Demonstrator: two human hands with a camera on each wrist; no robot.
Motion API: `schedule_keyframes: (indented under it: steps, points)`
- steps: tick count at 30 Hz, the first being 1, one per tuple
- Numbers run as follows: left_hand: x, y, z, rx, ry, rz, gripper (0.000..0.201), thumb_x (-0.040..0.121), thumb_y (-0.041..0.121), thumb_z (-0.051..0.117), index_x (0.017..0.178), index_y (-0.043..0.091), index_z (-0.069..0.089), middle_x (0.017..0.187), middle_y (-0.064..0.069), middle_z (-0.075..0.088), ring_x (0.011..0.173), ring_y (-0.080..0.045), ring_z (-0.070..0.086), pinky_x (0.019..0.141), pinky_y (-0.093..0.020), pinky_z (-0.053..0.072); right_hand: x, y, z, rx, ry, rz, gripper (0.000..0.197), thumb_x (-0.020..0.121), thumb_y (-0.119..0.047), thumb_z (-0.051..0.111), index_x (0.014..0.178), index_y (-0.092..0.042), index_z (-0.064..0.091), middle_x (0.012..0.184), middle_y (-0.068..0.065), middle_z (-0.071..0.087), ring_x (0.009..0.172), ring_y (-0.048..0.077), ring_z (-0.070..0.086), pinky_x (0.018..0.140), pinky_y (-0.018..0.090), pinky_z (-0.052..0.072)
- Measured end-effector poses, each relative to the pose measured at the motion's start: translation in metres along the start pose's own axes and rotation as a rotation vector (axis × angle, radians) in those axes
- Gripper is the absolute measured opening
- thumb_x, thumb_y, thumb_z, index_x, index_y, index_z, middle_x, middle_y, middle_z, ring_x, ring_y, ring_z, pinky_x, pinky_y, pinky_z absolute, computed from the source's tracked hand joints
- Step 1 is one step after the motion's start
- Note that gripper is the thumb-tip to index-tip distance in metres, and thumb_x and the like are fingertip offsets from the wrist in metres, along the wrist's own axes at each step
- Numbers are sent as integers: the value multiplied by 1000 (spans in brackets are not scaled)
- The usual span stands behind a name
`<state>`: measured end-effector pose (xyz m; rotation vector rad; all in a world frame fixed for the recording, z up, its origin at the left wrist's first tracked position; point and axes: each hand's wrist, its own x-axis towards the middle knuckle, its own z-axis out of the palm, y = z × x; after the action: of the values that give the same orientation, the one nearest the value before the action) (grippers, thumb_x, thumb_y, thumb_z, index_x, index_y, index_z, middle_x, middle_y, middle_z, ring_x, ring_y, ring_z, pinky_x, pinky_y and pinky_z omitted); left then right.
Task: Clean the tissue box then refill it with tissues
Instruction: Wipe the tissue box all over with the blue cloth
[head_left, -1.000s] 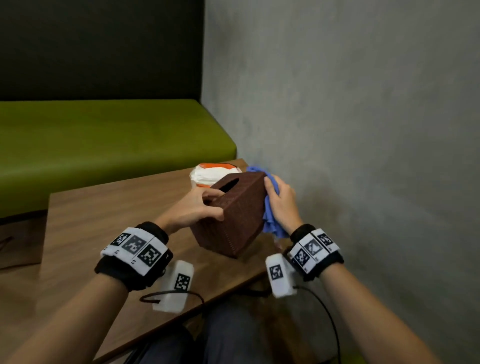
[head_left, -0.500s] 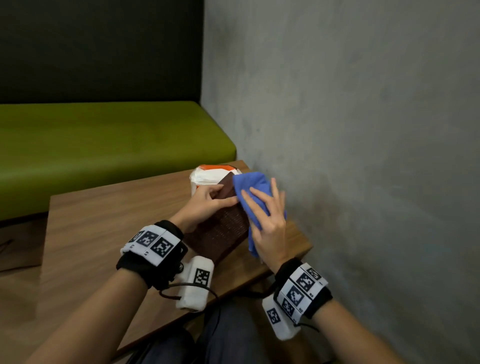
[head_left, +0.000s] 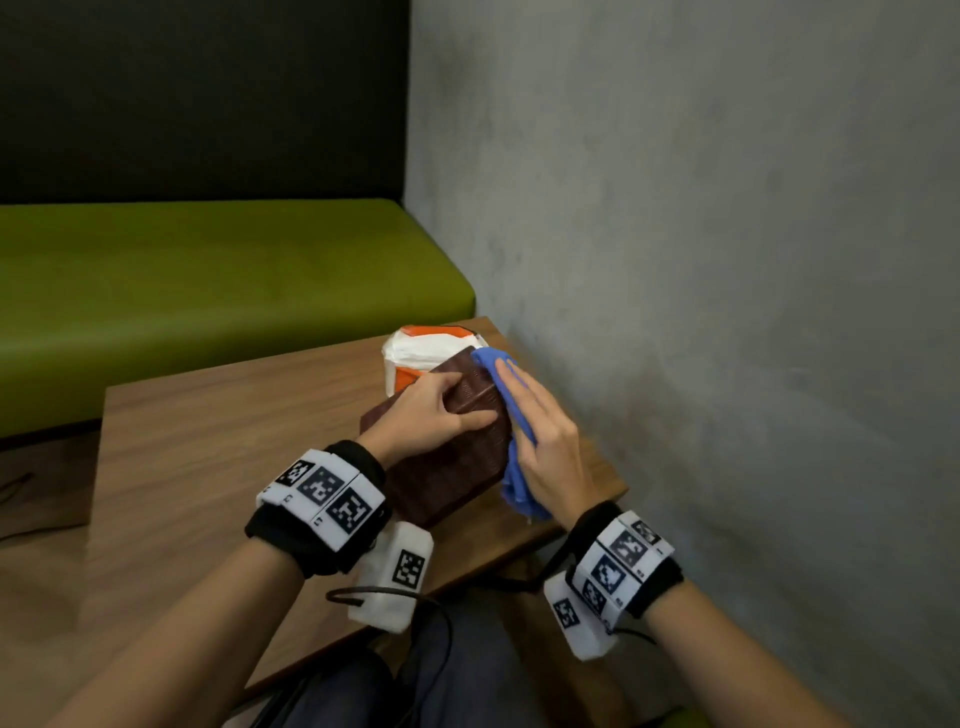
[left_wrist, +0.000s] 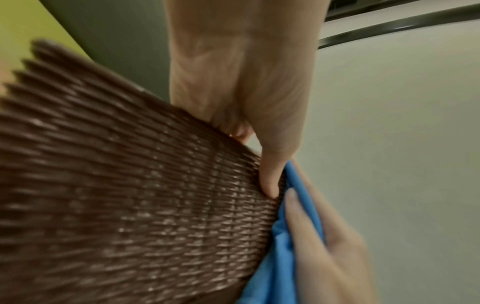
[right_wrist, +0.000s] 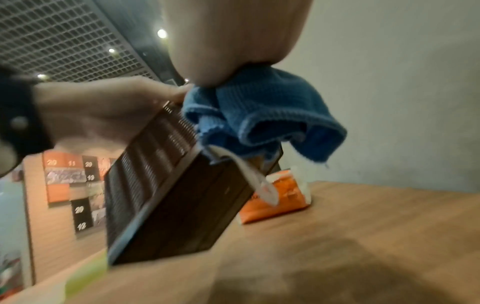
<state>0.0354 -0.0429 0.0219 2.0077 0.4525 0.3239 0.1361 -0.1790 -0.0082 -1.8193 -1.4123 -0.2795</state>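
- At twelve o'clock from my lap, near the right edge of the wooden table, I hold the brown woven tissue box tilted, one corner down toward the tabletop, its long axis running from about seven o'clock up to one o'clock.
- My left hand grips the box from the nine o'clock side, fingers curled over its upper face and thumb tip pressed near the right edge.
- My right hand lies flat, fingers straight, pressing the blue cloth against the box's three o'clock side face; the cloth's lower end hangs loose below my palm.
- Orange and white tissue pack sits on the table just behind the box at twelve o'clock, unopened as far as I can tell.
- Judgement: cleaning is in hand; refilling is not yet begun.
- Governing relation: the face being wiped lies directly left of my right palm, so a stroke would run along the long axis, the left hand bracing against it.
- Risk: the tilted box could pivot on its lower corner if the left grip slackens.
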Motion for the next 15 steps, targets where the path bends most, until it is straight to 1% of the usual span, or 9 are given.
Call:
schedule_keyframes:
  steps: [2,3,5,6,9,11,13,14,15]
  points:
    - [-5,4,4,28,-38,18,84,54,60,67,119,7,59,118,-6,67,109,-19,63,99,-39,48,13,7,-9,169,-29,106,42,90,-4,41,130,-8,52,135,5,52,127,12,45,112,20,31]
    - [-4,7,5,49,-34,41,78,60,53,73,122,6,58,122,-5,65,111,-17,61,101,-37,47,19,7,-12,209,-39,138,42,89,-3,41,129,-9,54,135,4,52,127,10,45,111,21,31]
    - [0,11,0,38,-3,53,60,71,32,78,120,3,59,121,-3,64,109,-16,60,100,-34,46,22,2,-12,214,-33,124,46,86,3,41,128,-10,54,136,2,50,130,10,42,112,17,27]
    - [3,13,-3,14,9,62,56,71,28,77,117,2,60,118,-6,66,106,-17,61,97,-34,47,19,-2,-9,188,-30,89,49,85,6,41,129,-10,53,138,3,48,132,12,40,113,18,25]
    - [3,13,-9,5,-3,65,56,67,31,76,114,3,62,113,-9,69,100,-15,63,87,-28,48,6,-4,-2,167,-39,36,50,86,10,41,131,-9,51,141,5,44,135,13,37,115,23,25]
    - [1,6,-5,-31,-46,31,57,69,27,78,118,3,59,120,-1,63,106,-13,60,89,-24,47,13,7,-2,246,-17,123,45,88,6,41,129,-7,53,137,4,48,130,9,41,113,30,31]
    - [-3,4,-4,-62,-52,15,56,75,17,77,124,5,54,120,6,56,110,-3,57,94,-17,45,26,11,-3,299,-6,221,42,89,1,40,127,-7,55,134,6,53,127,9,45,112,33,33]
    - [-3,6,-4,-78,-53,24,47,76,13,74,119,8,56,115,7,60,102,6,60,91,-12,46,31,7,-4,283,-7,227,42,88,0,40,126,-7,55,135,9,54,128,10,45,112,28,32]
    - [-2,9,-6,-116,-41,37,34,79,8,71,110,12,58,105,6,64,86,16,61,82,-6,47,32,3,-4,253,-7,202,43,88,0,40,127,-7,55,136,11,53,128,11,44,112,20,29]
